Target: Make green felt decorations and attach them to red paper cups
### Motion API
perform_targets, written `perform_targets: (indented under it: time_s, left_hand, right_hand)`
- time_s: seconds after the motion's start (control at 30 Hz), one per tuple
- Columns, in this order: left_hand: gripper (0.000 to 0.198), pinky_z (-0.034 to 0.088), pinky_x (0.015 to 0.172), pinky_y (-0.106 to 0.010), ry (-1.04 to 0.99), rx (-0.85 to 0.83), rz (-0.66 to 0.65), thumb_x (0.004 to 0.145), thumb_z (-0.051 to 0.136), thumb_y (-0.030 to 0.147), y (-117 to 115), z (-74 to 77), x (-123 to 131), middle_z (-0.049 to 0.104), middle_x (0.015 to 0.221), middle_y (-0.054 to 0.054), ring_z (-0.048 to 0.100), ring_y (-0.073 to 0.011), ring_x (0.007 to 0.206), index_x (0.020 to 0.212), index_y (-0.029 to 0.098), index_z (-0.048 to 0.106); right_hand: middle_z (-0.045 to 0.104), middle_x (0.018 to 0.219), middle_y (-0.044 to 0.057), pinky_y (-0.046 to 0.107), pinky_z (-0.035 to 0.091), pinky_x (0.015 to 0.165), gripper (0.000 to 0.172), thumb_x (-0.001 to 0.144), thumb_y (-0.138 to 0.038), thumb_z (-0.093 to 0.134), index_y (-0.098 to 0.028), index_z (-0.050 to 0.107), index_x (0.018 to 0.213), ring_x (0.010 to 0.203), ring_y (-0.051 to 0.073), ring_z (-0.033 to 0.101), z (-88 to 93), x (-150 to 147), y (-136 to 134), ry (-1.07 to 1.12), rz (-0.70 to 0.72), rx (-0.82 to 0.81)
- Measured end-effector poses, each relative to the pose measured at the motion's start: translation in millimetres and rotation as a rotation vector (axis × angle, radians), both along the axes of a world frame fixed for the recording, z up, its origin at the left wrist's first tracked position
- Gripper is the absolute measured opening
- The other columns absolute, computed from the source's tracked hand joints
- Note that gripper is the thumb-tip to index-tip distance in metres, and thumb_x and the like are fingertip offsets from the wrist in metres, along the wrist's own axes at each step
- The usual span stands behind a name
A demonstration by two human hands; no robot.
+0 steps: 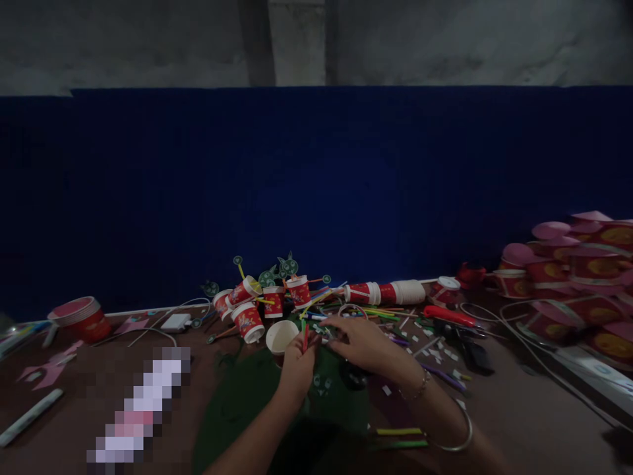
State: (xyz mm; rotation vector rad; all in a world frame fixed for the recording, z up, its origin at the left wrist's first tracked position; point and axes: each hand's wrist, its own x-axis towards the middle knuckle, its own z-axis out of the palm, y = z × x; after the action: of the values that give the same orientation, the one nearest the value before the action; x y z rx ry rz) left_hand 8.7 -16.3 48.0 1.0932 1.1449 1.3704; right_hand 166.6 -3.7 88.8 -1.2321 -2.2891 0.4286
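Note:
My left hand (298, 364) is closed in a pinch on a thin red straw (305, 338) that stands up between its fingers. My right hand (363, 343) reaches in from the right with fingers curled at the same spot, touching something small that I cannot make out. Both hands hover over a dark green sheet (242, 402) on the brown table (519, 415). A paper cup (281, 336) lies on its side just left of my left hand, its open mouth facing me. Bangles circle my right wrist.
Several red paper cups with straws and green cut-outs (270, 297) cluster behind the hands. A long stack of cups (388, 292) lies on its side. Red bowls with pink lids (578, 270) pile at right. Red-handled tool (448, 315), cables, loose straws (398, 432), marker (30, 415).

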Motion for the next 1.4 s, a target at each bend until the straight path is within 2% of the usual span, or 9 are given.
perform_targets:
  time_s: [0.13, 0.27, 0.37, 0.47, 0.6, 0.8, 1.0, 1.23, 1.4]
  left_hand:
    - [0.030, 0.030, 0.043, -0.017, -0.087, -0.097, -0.021, 0.056, 0.076, 0.038, 1.4, -3.3, 0.4, 0.047, 0.048, 0.007, 0.040, -0.0062, 0.044, 0.064, 0.015, 0.058]
    - [0.041, 0.038, 0.048, -0.018, -0.337, -0.190, -0.087, 0.062, 0.074, 0.040, 0.6, -10.9, 0.3, 0.055, 0.059, 0.005, 0.050, -0.0079, 0.050, 0.094, 0.019, 0.058]
    - [0.035, 0.025, 0.037, -0.014, -0.504, -0.354, -0.320, 0.070, 0.065, 0.046, 2.3, -18.1, -2.5, 0.040, 0.047, 0.009, 0.034, -0.0042, 0.037, 0.091, 0.019, 0.056]
    - [0.031, 0.012, 0.033, -0.014, -0.560, -0.445, -0.585, 0.078, 0.055, 0.049, 4.8, -23.9, -5.6, 0.028, 0.045, 0.010, 0.019, -0.0028, 0.034, 0.083, 0.018, 0.054]
    - [0.031, 0.009, 0.034, -0.015, -0.530, -0.467, -0.707, 0.081, 0.050, 0.049, 4.6, -26.1, -6.1, 0.031, 0.049, 0.009, 0.018, -0.0029, 0.035, 0.082, 0.018, 0.051]
    - [0.030, 0.009, 0.035, -0.016, -0.425, -0.405, -0.684, 0.082, 0.050, 0.046, 0.8, -23.4, -2.3, 0.032, 0.051, 0.008, 0.019, -0.0024, 0.036, 0.083, 0.016, 0.053]
    - [0.030, 0.016, 0.033, -0.015, -0.390, -0.346, -0.695, 0.082, 0.051, 0.045, -0.9, -23.0, 0.0, 0.043, 0.053, 0.006, 0.025, -0.0028, 0.034, 0.089, 0.016, 0.055]
    - [0.027, 0.042, 0.040, -0.021, -0.406, -0.300, -0.661, 0.081, 0.053, 0.045, -3.7, -24.3, 5.5, 0.037, 0.043, 0.008, 0.044, -0.0096, 0.038, 0.085, 0.017, 0.054]
    - [0.024, 0.025, 0.031, -0.015, -0.433, -0.316, -0.674, 0.081, 0.054, 0.042, -3.1, -21.3, 2.5, 0.037, 0.050, 0.008, 0.028, -0.0038, 0.032, 0.082, 0.018, 0.051]
  right_hand:
    - [0.070, 0.076, 0.001, 0.022, 0.039, 0.059, 0.019, 0.076, -0.027, 0.056, -0.023, 0.070, 0.088, 0.068, 0.016, 0.061, -0.7, 0.6, 4.9, 0.069, 0.032, -0.093]
    - [0.069, 0.069, 0.001, 0.022, 0.039, 0.056, 0.018, 0.076, -0.025, 0.054, -0.021, 0.071, 0.078, 0.062, 0.015, 0.060, -7.0, 4.5, 14.6, 0.189, -0.106, -0.057]
    - [0.067, 0.067, 0.002, 0.023, 0.040, 0.056, 0.019, 0.078, -0.029, 0.053, -0.020, 0.069, 0.083, 0.062, 0.017, 0.060, -14.1, 5.5, 22.6, 0.296, -0.217, -0.055]
    - [0.066, 0.066, 0.002, 0.023, 0.042, 0.058, 0.019, 0.078, -0.030, 0.054, -0.018, 0.066, 0.087, 0.063, 0.016, 0.060, -20.0, 0.8, 26.9, 0.427, -0.190, -0.116]
    - [0.064, 0.066, 0.001, 0.023, 0.043, 0.056, 0.023, 0.071, -0.030, 0.061, -0.016, 0.062, 0.090, 0.061, 0.015, 0.059, -23.0, -7.6, 26.7, 0.585, -0.129, -0.287]
    - [0.062, 0.058, -0.003, 0.024, 0.044, 0.053, 0.035, 0.063, -0.023, 0.066, -0.015, 0.056, 0.095, 0.051, 0.013, 0.058, -25.9, -8.2, 25.6, 0.691, -0.008, -0.543]
    - [0.062, 0.064, -0.001, 0.022, 0.042, 0.052, 0.035, 0.060, -0.018, 0.065, -0.015, 0.057, 0.094, 0.054, 0.012, 0.056, -28.3, -8.9, 26.3, 0.686, -0.046, -0.491]
    - [0.061, 0.064, -0.002, 0.022, 0.043, 0.051, 0.034, 0.062, -0.017, 0.063, -0.016, 0.058, 0.095, 0.053, 0.011, 0.055, -21.6, -11.0, 21.7, 0.626, -0.021, -0.436]
    - [0.064, 0.070, -0.001, 0.027, 0.047, 0.068, 0.035, 0.066, -0.012, 0.058, -0.016, 0.059, 0.101, 0.059, 0.012, 0.059, -15.5, -13.1, 16.2, 0.561, -0.030, -0.267]
